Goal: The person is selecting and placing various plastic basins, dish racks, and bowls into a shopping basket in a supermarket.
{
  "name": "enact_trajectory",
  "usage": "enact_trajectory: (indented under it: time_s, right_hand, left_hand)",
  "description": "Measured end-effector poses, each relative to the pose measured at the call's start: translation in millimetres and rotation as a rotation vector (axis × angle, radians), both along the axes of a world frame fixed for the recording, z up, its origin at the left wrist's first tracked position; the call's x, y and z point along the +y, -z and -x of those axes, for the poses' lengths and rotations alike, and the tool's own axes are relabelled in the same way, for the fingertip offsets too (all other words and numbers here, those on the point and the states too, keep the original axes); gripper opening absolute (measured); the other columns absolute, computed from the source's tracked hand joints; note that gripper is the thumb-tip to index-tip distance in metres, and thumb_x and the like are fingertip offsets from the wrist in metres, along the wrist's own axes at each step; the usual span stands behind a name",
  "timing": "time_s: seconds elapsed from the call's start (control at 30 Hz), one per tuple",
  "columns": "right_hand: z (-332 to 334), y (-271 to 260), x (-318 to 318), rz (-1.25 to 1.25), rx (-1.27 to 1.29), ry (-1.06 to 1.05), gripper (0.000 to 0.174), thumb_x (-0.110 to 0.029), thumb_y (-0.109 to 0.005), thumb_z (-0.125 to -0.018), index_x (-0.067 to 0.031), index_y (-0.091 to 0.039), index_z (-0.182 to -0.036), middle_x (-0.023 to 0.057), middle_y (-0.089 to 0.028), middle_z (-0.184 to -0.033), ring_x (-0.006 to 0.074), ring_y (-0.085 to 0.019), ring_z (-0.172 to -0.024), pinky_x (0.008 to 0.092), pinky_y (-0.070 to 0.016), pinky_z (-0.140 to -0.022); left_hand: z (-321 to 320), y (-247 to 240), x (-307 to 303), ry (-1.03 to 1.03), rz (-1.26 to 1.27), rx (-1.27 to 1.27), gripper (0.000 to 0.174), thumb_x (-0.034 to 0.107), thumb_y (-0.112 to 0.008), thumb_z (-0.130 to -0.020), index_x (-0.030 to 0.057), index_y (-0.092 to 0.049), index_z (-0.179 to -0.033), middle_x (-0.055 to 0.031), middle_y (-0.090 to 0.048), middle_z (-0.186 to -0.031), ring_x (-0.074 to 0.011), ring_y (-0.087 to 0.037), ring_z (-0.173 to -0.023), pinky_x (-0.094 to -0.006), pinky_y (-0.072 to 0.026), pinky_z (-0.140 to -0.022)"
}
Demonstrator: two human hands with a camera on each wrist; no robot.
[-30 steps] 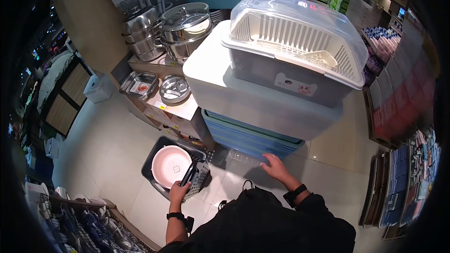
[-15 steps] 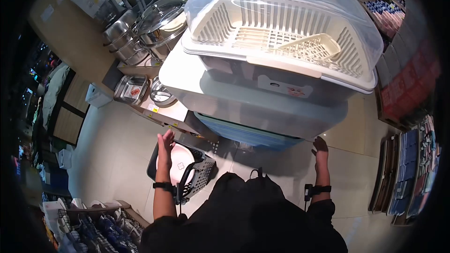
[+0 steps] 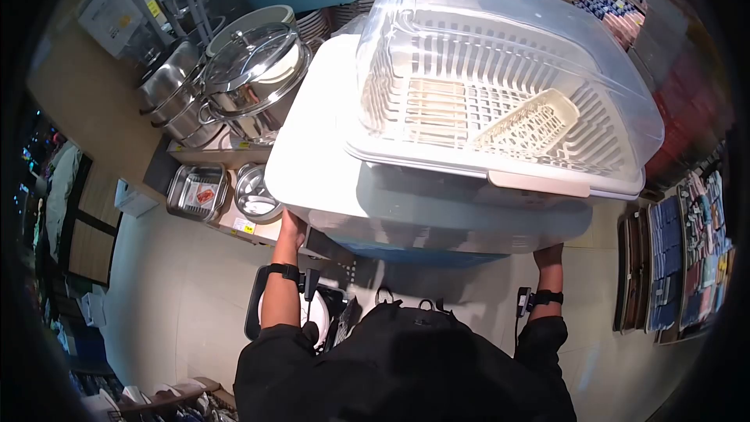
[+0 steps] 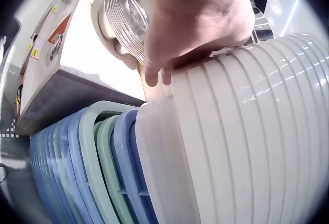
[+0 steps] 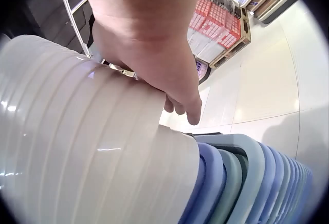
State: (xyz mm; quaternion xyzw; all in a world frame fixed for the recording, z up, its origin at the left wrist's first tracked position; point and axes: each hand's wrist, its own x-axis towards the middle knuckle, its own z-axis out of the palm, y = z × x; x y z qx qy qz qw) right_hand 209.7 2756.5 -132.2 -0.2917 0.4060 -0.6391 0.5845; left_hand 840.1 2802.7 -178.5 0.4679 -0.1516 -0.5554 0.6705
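Note:
A thick stack of white plastic lids (image 3: 312,148) with rounded corners stands before me, its layered edges (image 4: 257,131) close in the left wrist view. My left hand (image 3: 292,228) grips its near left end, fingers bent at the side. At the right end my right hand (image 3: 548,256) grips it too, partly hidden; its fingertips (image 5: 193,113) show past the edge. On top sits a cream dish rack (image 3: 437,101) under a clear domed cover (image 3: 508,8). Beneath the lids are nested blue and green bins (image 4: 67,157).
Left stands a shelf (image 3: 223,227) with steel trays (image 3: 197,191) and pots (image 3: 250,94). By my left forearm, a dark basket (image 3: 253,309) with a pink basin (image 3: 316,316) sits on the tiled floor. Folded textiles (image 3: 664,242) hang at right.
My left hand let go of the basket handle, and both hands came forward to the two ends of the lid stack. The stack and dish rack now appear nearer.

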Motion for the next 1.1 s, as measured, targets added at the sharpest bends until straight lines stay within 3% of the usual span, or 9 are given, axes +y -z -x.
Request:
enact_trajectory:
  time_s: [0.17, 0.63, 0.67, 0.7, 0.73, 0.8, 0.87, 0.97, 1.1]
  right_hand:
    - [-10, -32, -14, 0.041, 0.026, 0.088, 0.058, -0.044, -0.036, -0.102, -0.0092, -0.031, -0.148, 0.0095, -0.04, -0.146, 0.0255, -0.041, -0.133, 0.0385, -0.0343, -0.109]
    - [-2, -38, 54, 0.027, 0.019, 0.134, 0.062, -0.048, -0.03, -0.103, -0.0077, -0.027, -0.15, 0.0122, -0.038, -0.148, 0.0254, -0.038, -0.135, 0.0384, -0.03, -0.112]
    - [1, -42, 53, 0.027, 0.014, 0.142, 0.062, -0.048, -0.03, -0.103, -0.0075, -0.027, -0.15, 0.0123, -0.038, -0.148, 0.0254, -0.038, -0.135, 0.0384, -0.0297, -0.112]
    - [10, -44, 56, 0.025, 0.007, 0.152, 0.062, -0.048, -0.029, -0.103, -0.0074, -0.027, -0.15, 0.0125, -0.038, -0.149, 0.0254, -0.038, -0.136, 0.0384, -0.0294, -0.113]
    - [-5, -90, -20, 0.022, 0.002, 0.161, 0.062, -0.048, -0.029, -0.103, -0.0073, -0.026, -0.15, 0.0127, -0.038, -0.149, 0.0254, -0.037, -0.136, 0.0384, -0.0291, -0.113]
    - [22, -92, -10, 0.014, -0.008, 0.179, 0.063, -0.049, -0.028, -0.103, -0.0071, -0.026, -0.15, 0.0131, -0.037, -0.149, 0.0254, -0.037, -0.136, 0.0383, -0.0285, -0.113]
    - [9, -131, -9, 0.274, 0.446, 0.308, 0.067, -0.053, -0.024, -0.102, -0.0076, -0.024, -0.151, 0.0129, -0.036, -0.15, 0.025, -0.036, -0.137, 0.0404, -0.0263, -0.114]
    - [-12, -185, -7, 0.269, 0.317, 0.15, 0.068, -0.054, -0.028, -0.102, -0.0079, -0.023, -0.151, 0.0124, -0.034, -0.152, 0.0253, -0.036, -0.138, 0.0416, -0.0257, -0.114]
    - [-16, -182, -26, 0.484, 0.413, 0.018, 0.066, -0.05, -0.035, -0.102, -0.0053, -0.029, -0.149, 0.0115, -0.039, -0.149, 0.0211, -0.037, -0.136, 0.0385, -0.0294, -0.112]
  left_hand:
    - [-25, 15, -38, -0.014, -0.12, 0.186, 0.062, 0.051, -0.043, -0.096, 0.0068, -0.04, -0.14, -0.0103, -0.049, -0.14, -0.0263, -0.049, -0.124, -0.0433, -0.0427, -0.102]
    - [-36, 16, -40, 0.005, -0.17, 0.088, 0.059, 0.047, -0.041, -0.098, 0.0064, -0.041, -0.141, -0.0101, -0.049, -0.14, -0.0256, -0.05, -0.125, -0.0431, -0.0421, -0.103]
    - [-23, -21, -34, -0.08, -0.13, -0.003, 0.057, 0.044, -0.038, -0.1, 0.0052, -0.041, -0.141, -0.0101, -0.049, -0.14, -0.0255, -0.05, -0.124, -0.0429, -0.0419, -0.103]
    - [-44, -9, -38, -0.072, 0.049, -0.128, 0.061, 0.054, -0.034, -0.1, 0.0115, -0.04, -0.143, -0.0079, -0.05, -0.14, -0.0255, -0.05, -0.125, -0.0413, -0.0401, -0.105]
    - [-24, -89, -23, 0.03, 0.237, 0.014, 0.064, 0.055, -0.027, -0.101, 0.0072, -0.041, -0.142, -0.0079, -0.048, -0.142, -0.0258, -0.049, -0.126, -0.0389, -0.0357, -0.108]
    - [-22, -135, -11, -0.07, 0.454, -0.31, 0.081, 0.06, -0.013, -0.1, -0.0041, -0.031, -0.146, -0.0174, -0.039, -0.148, -0.0273, -0.036, -0.138, -0.0385, -0.0233, -0.115]
    - [3, -191, 3, -0.048, 0.588, -0.473, 0.083, 0.063, -0.012, -0.099, -0.0023, -0.026, -0.148, -0.0192, -0.031, -0.153, -0.0299, -0.027, -0.143, -0.0392, -0.0151, -0.118]
    - [46, -236, 5, 0.047, 0.63, -0.512, 0.086, 0.065, -0.007, -0.097, -0.0002, -0.024, -0.15, -0.0192, -0.029, -0.154, -0.0301, -0.023, -0.144, -0.0423, -0.011, -0.119]
    - [108, -260, -13, 0.187, 0.629, 0.047, 0.086, 0.067, -0.014, -0.096, 0.0006, -0.023, -0.15, -0.0159, -0.03, -0.154, -0.0283, -0.029, -0.142, -0.0381, -0.0162, -0.118]
